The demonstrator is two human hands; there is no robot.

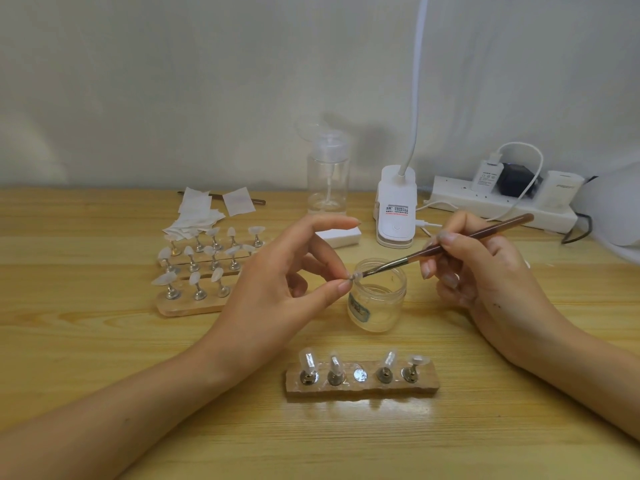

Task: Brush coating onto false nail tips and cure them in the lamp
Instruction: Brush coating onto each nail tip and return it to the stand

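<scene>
- Your left grip (277, 282) pinches a nail tip (355, 275) between thumb and forefinger, just over the jar (377, 306)
- Your right grip (485, 271) holds the brush (502, 227), bristles touching that tip

Almost no writing here can be read with certainty. The lamp base (396, 206), in the middle of the frame, carries a label with grey and red lines of print, too small to read. At the upper right, the plug (487, 176) on the power strip (450, 195) has fine print, also blurred. The white adapter (562, 190) near it shows faint grey letters, not legible. The label on the jar (377, 306) is unclear too.
</scene>
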